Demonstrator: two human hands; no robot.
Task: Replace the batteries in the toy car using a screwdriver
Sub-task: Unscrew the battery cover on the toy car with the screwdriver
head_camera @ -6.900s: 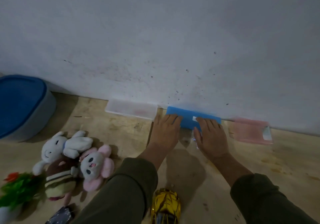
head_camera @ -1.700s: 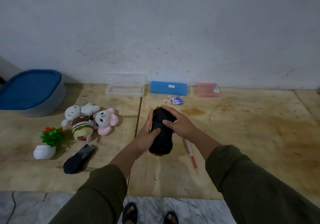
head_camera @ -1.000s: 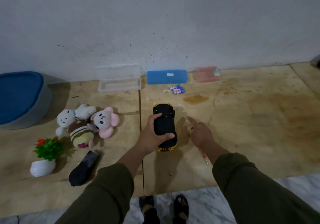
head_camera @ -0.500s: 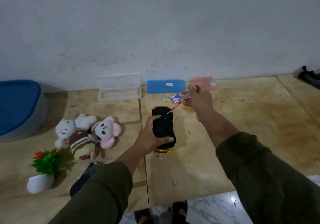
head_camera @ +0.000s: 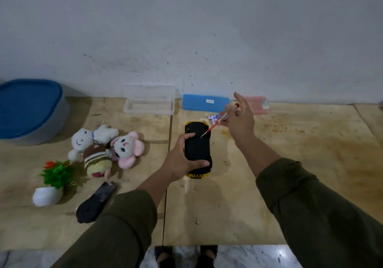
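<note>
— What's changed since half a second back?

— My right hand (head_camera: 240,120) has dropped a little; its fingers pinch the screwdriver (head_camera: 219,120), and the tip now touches the black underside of the toy car (head_camera: 198,149). My left hand (head_camera: 182,159) keeps gripping the car, fingers curled round it.

— Where is it?

— Upside down mid-counter (head_camera: 290,164), batteries (head_camera: 213,117) just behind, boxes along the far edge by the grey wall (head_camera: 186,29).
</note>
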